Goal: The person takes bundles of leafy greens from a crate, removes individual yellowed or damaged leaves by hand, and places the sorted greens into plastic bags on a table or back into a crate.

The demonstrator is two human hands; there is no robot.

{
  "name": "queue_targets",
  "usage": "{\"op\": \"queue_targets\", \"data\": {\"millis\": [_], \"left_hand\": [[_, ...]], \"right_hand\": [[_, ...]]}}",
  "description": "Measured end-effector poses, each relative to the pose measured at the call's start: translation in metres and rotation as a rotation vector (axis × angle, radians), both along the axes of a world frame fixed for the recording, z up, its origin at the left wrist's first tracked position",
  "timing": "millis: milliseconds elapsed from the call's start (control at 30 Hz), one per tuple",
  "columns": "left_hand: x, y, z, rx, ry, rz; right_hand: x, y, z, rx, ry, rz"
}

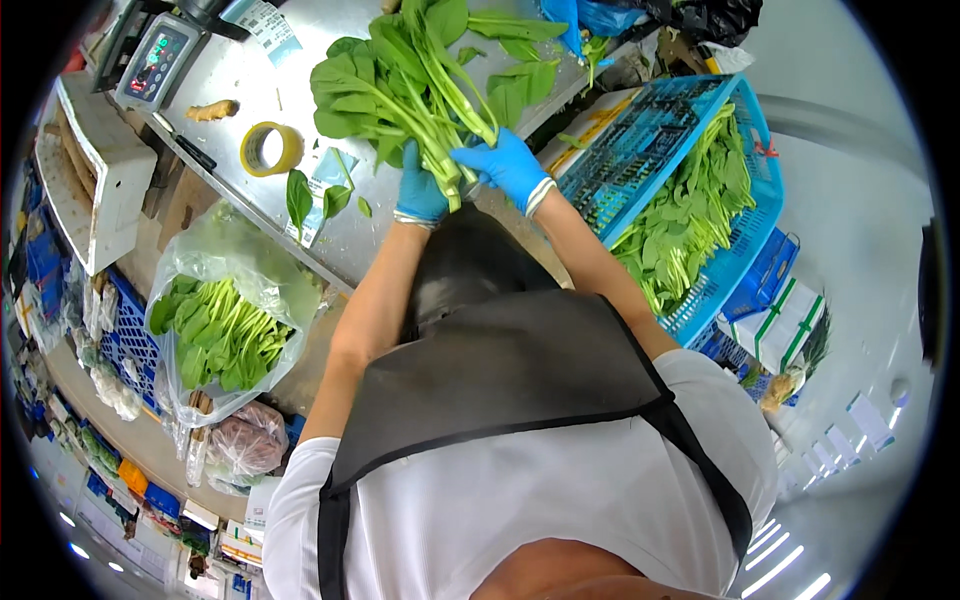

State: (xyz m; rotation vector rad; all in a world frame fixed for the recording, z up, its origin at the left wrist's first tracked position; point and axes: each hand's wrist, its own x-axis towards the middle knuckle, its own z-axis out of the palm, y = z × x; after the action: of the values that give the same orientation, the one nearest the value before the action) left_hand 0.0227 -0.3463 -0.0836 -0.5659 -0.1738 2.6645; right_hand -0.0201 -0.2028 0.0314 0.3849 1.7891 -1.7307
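Observation:
Both my hands wear blue gloves and are at the near edge of a steel table (pixel 220 130). My left hand (pixel 420 195) is closed round the lower stems of a leafy green bunch (pixel 385 90). My right hand (pixel 505 165) grips the pale stems of the same bunch from the other side, its fingertips partly hidden by them. Loose leaves (pixel 300 200) lie on a printed label left of my hands, beside a yellow tape roll (pixel 250 148). More leaves (pixel 520 85) lie beyond the bunch.
A digital scale (pixel 156 62) and a ginger root (pixel 210 110) are at the table's far left. A blue crate (pixel 695 310) of greens stands on my right. An open plastic bag of greens (pixel 240 240) is at lower left, near a white foam box (pixel 115 200).

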Motion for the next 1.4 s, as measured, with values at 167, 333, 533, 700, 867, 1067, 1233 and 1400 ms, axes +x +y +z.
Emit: {"op": "queue_targets", "data": {"millis": [167, 333, 533, 700, 867, 1067, 1233, 1400], "left_hand": [[-0.009, 0.004, 0.022, 0.087, 0.204, 0.051], [-0.015, 0.003, 0.042, -0.161, 0.280, 0.063], [-0.012, -0.006, 0.051, -0.037, 0.264, 0.068], [-0.007, -0.013, 0.050, -0.109, 0.290, 0.049], [0.005, -0.014, 0.039, -0.131, 0.127, 0.068], [0.030, -0.043, 0.003, -0.294, 0.121, -0.063], [0.015, -0.048, 0.022, 0.223, 0.279, -0.015], [-0.003, -0.034, 0.070, -0.069, 0.157, 0.047]], "right_hand": [[-0.017, 0.029, -0.012, 0.131, 0.067, -0.067], [-0.029, 0.031, -0.007, 0.097, -0.022, -0.214], [-0.066, 0.069, -0.002, 0.686, 0.708, -0.373], [-0.066, 0.058, 0.046, 0.574, 1.018, -0.504], [-0.012, 0.006, 0.071, 0.763, 1.256, -0.205], [0.041, -0.043, 0.042, 0.542, 1.025, 0.674], [0.023, -0.009, 0.015, 0.004, 0.767, 0.182], [-0.024, 0.021, 0.015, 0.406, 0.761, 0.384]]}}
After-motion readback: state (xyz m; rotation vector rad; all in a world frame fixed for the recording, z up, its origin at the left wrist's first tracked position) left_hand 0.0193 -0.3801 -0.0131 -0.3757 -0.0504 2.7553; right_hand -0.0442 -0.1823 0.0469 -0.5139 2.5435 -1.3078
